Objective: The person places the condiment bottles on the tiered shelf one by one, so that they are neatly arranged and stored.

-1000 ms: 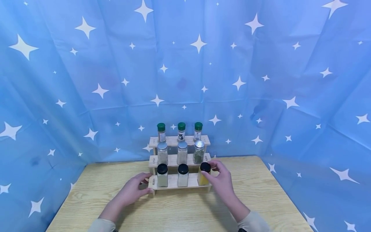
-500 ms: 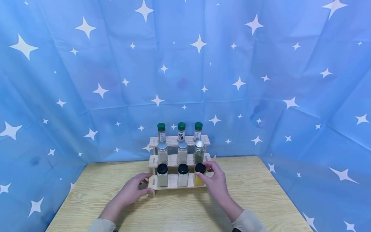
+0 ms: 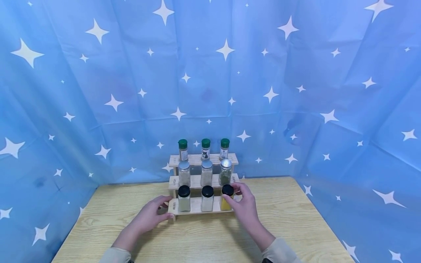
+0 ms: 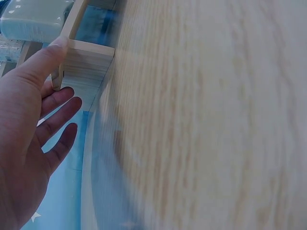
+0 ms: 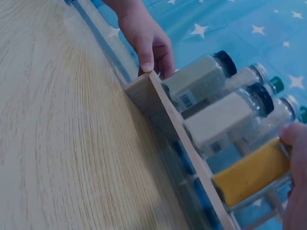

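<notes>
A three-step wooden spice rack stands on the table, with rows of jars on its steps. My left hand pinches the left end of its lowest step; in the left wrist view the thumb lies on the edge and the other fingers spread below. My right hand grips a black-lidded spice jar of yellow powder near its top, at the right end of that step. The jar stands upright, its base on or just at the board. Beside it are a white-powder jar and a pale greenish jar, both black-lidded.
Silver-lidded jars stand on the middle step, the right one holding green flakes. Small green-capped bottles line the top step. A blue star-patterned curtain hangs behind and beside the wooden table.
My right hand has shifted the yellow-powder spice jar left along the lowest step, closer to the white-powder jar, then very slightly back right. The left hand stays at the rack's left end.
</notes>
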A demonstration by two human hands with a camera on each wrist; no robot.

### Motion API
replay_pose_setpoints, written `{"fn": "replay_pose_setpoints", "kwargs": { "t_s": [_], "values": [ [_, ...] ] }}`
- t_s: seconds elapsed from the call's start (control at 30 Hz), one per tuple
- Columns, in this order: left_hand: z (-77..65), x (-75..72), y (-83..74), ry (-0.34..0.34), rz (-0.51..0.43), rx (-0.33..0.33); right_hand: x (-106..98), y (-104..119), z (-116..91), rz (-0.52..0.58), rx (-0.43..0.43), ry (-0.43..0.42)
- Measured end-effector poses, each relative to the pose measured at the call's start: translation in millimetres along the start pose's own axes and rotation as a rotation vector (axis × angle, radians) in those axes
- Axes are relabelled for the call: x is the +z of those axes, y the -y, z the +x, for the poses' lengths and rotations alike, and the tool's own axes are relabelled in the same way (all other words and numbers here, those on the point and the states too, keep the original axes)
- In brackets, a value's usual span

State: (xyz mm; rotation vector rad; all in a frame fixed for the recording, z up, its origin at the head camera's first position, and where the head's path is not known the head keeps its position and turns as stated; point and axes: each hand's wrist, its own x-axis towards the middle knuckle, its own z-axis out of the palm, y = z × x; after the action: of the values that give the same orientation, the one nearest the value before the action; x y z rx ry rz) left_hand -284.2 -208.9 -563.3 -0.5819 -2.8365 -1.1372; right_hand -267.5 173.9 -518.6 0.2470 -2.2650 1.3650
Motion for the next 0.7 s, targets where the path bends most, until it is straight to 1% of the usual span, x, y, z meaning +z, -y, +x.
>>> {"fn": "replay_pose_setpoints", "kwargs": {
  "t_s": [0.13,0.23,0.5,0.7],
  "values": [
    [-0.3,-0.7,1.1,0.0,0.008,0.001,1.6,-2.1,-0.7,-0.005,-0.013,-0.017],
    [-0.2,-0.3,1.0,-0.005,0.008,-0.002,1.1,-2.3,-0.7,-0.001,-0.007,-0.016],
    [1.3,1.2,1.0,0.002,-0.001,-0.004,-4.9,0.8,2.2,0.013,0.037,0.047],
    [4.5,1.7,0.1,0.001,0.002,-0.007,-18.6,-4.5,1.9,0.006,0.04,0.093]
  ]
}}
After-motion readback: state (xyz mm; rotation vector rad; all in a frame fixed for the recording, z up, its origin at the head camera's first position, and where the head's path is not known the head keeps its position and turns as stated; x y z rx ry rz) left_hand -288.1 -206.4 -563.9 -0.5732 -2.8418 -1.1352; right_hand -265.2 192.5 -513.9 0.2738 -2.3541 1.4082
